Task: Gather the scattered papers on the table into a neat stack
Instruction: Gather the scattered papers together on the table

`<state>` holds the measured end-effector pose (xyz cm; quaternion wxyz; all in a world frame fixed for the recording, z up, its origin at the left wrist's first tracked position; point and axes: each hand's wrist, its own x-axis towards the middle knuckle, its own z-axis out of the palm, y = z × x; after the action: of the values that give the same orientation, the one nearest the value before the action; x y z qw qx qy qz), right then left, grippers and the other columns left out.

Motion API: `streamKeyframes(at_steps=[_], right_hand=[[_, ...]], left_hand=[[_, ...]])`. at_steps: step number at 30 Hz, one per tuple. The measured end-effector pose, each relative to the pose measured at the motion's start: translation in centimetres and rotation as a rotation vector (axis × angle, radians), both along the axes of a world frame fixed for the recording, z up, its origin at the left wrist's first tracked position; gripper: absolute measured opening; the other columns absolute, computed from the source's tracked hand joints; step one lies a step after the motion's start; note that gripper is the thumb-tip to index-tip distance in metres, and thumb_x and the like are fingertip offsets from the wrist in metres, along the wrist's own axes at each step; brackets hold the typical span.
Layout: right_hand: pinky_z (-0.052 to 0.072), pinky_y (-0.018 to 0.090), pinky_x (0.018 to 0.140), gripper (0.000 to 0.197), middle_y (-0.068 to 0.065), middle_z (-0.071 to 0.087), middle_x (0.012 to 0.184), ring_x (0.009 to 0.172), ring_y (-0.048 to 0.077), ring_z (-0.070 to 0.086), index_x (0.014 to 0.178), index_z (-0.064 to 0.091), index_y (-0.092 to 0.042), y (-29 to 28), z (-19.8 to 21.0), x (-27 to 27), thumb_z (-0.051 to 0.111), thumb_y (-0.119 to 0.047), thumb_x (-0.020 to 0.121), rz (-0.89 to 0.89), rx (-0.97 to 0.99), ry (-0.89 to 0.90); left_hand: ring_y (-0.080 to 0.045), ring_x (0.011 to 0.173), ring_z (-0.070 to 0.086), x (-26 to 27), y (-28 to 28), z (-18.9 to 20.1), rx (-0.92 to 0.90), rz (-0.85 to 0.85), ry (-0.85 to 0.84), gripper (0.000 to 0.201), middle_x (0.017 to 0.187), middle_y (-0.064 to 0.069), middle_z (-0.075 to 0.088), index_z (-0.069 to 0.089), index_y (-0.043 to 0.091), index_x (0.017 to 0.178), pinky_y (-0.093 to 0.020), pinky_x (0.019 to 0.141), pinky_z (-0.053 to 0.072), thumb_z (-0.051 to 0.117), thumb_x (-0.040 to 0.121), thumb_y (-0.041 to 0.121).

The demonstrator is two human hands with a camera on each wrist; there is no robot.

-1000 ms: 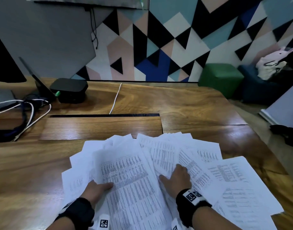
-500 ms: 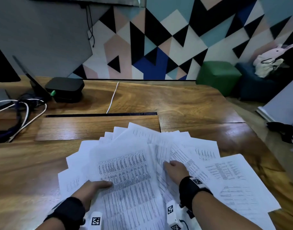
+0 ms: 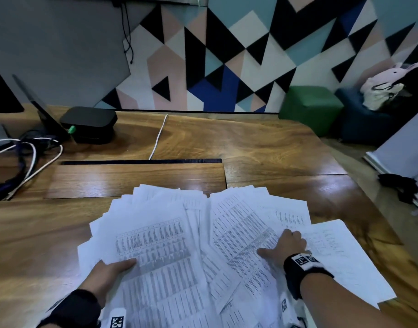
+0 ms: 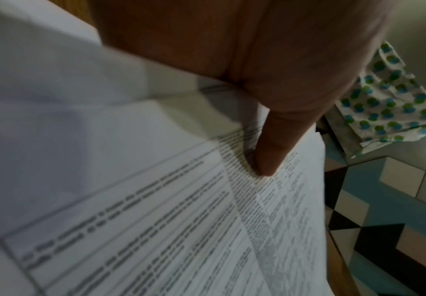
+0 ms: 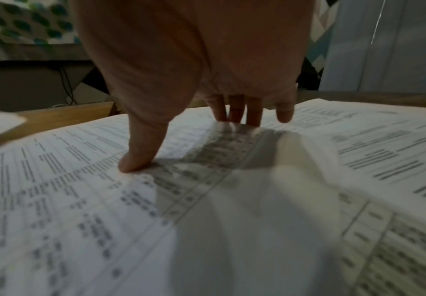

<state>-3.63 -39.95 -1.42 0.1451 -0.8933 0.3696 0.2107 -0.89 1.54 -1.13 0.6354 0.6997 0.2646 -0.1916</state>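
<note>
A fan of white printed papers [image 3: 160, 233] lies spread over the near part of the wooden table [image 3: 37, 233]. My left hand [image 3: 118, 266] holds the left side of the pile, thumb on the top sheet and fingers hidden under the sheets. In the left wrist view the thumb [image 4: 270, 156] presses on a printed sheet [image 4: 181, 220]. My right hand [image 3: 283, 242] rests on the right half of the fan, thumb spread to the left. In the right wrist view its fingertips [image 5: 252, 118] and thumb touch the top sheet [image 5: 80, 200] and grip nothing.
A black box [image 3: 89, 124] and a tangle of cables [image 3: 30, 157] sit at the far left. A white cable [image 3: 158, 138] runs into a slot beside a wooden lid [image 3: 137, 178]. The table's edge runs close to the right of the papers. A green stool [image 3: 309, 107] stands beyond.
My right hand has slid from the middle of the fan to the right, onto the right-hand sheets. The left hand has kept its hold on the left side.
</note>
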Motion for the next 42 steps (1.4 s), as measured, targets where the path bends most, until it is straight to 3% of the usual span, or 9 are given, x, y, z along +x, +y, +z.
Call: streamKeyframes(at_steps=[3, 7, 12, 19, 28, 33, 36, 39, 42], right_hand=[[0.042, 0.048, 0.102, 0.093, 0.013, 0.05, 0.134, 0.128, 0.033, 0.043, 0.133, 0.036, -0.012, -1.0, -0.5, 0.1, 0.075, -0.06, 0.063, 0.015, 0.038, 0.008], [0.05, 0.03, 0.08, 0.039, 0.012, 0.063, 0.116, 0.092, 0.023, 0.057, 0.116, 0.055, -0.005, -0.5, -0.9, 0.5, 0.067, -0.026, 0.084, 0.023, 0.206, -0.116], [0.045, 0.024, 0.056, 0.016, 0.009, 0.059, 0.084, 0.069, 0.019, 0.057, 0.088, 0.057, -0.001, -1.3, 0.6, -1.6, 0.065, -0.012, 0.078, -0.121, 0.344, -0.101], [0.041, 0.042, 0.104, 0.107, 0.014, 0.04, 0.136, 0.129, 0.031, 0.041, 0.13, 0.034, -0.007, 0.2, -0.9, -4.9, 0.085, -0.061, 0.052, -0.181, -0.015, 0.058], [0.045, 0.037, 0.091, 0.068, 0.007, 0.052, 0.121, 0.113, 0.028, 0.05, 0.114, 0.054, -0.017, -0.5, -1.3, -4.1, 0.072, -0.059, 0.063, -0.086, -0.025, 0.068], [0.058, 0.035, 0.071, 0.006, 0.006, 0.063, 0.081, 0.073, 0.021, 0.062, 0.081, 0.061, -0.013, 0.5, 0.3, -4.3, 0.065, -0.015, 0.078, -0.134, 0.397, -0.211], [0.049, 0.026, 0.056, 0.011, 0.01, 0.067, 0.085, 0.068, 0.015, 0.061, 0.091, 0.064, -0.006, 0.5, 4.9, -3.1, 0.061, -0.004, 0.081, -0.056, 0.401, -0.425], [0.055, 0.033, 0.067, 0.01, 0.006, 0.072, 0.086, 0.075, 0.019, 0.068, 0.09, 0.067, -0.011, 1.1, 10.8, -1.6, 0.066, -0.005, 0.082, 0.133, 0.428, -0.702], [0.059, 0.034, 0.07, 0.018, 0.002, 0.076, 0.086, 0.074, 0.015, 0.07, 0.093, 0.067, -0.015, 2.8, 15.6, -0.5, 0.068, 0.001, 0.085, 0.131, 0.744, -0.916]], left_hand=[[-0.032, 0.089, 0.069, -0.3, 0.3, -0.5, 0.011, 0.013, -0.021, 0.02, 0.098, -0.019, 0.074, 0.069, -0.004, 0.1, -0.045, 0.095, 0.048, 0.069, 0.08, -0.005], [-0.03, 0.093, 0.069, -0.2, 0.3, -0.9, 0.006, 0.018, -0.008, 0.015, 0.095, -0.015, 0.074, 0.069, -0.003, 0.095, -0.043, 0.1, 0.045, 0.07, 0.081, -0.002], [-0.035, 0.094, 0.07, -0.2, 0.7, -1.9, 0.04, 0.041, 0.016, 0.024, 0.097, -0.019, 0.075, 0.07, -0.005, 0.099, -0.053, 0.101, 0.046, 0.075, 0.077, 0.003], [-0.035, 0.09, 0.068, -0.6, 0.4, -2.1, 0.058, 0.033, 0.023, 0.025, 0.096, -0.016, 0.072, 0.067, -0.006, 0.104, -0.046, 0.097, 0.047, 0.072, 0.08, 0.0], [-0.034, 0.087, 0.065, -0.6, -0.3, -1.5, 0.107, -0.014, 0.024, 0.025, 0.097, -0.018, 0.069, 0.065, -0.003, 0.105, -0.045, 0.095, 0.047, 0.072, 0.081, 0.001], [-0.032, 0.09, 0.068, -0.1, -0.3, -2.2, 0.102, -0.035, 0.045, 0.034, 0.102, -0.015, 0.072, 0.067, -0.003, 0.106, -0.043, 0.096, 0.048, 0.078, 0.077, 0.011], [-0.032, 0.098, 0.067, 0.6, -0.1, -3.2, 0.124, -0.059, 0.082, 0.06, 0.112, -0.014, 0.07, 0.064, -0.003, 0.116, -0.043, 0.097, 0.047, 0.083, 0.069, 0.03], [-0.033, 0.104, 0.065, 2.0, 0.8, -6.7, 0.171, -0.069, 0.113, 0.101, 0.122, -0.014, 0.065, 0.054, 0.0, 0.127, -0.045, 0.094, 0.051, 0.087, 0.048, 0.052], [-0.035, 0.094, 0.069, 2.0, -0.6, -5.2, 0.193, -0.087, 0.106, 0.082, 0.115, -0.018, 0.068, 0.058, -0.001, 0.121, -0.044, 0.085, 0.056, 0.089, 0.057, 0.04]])
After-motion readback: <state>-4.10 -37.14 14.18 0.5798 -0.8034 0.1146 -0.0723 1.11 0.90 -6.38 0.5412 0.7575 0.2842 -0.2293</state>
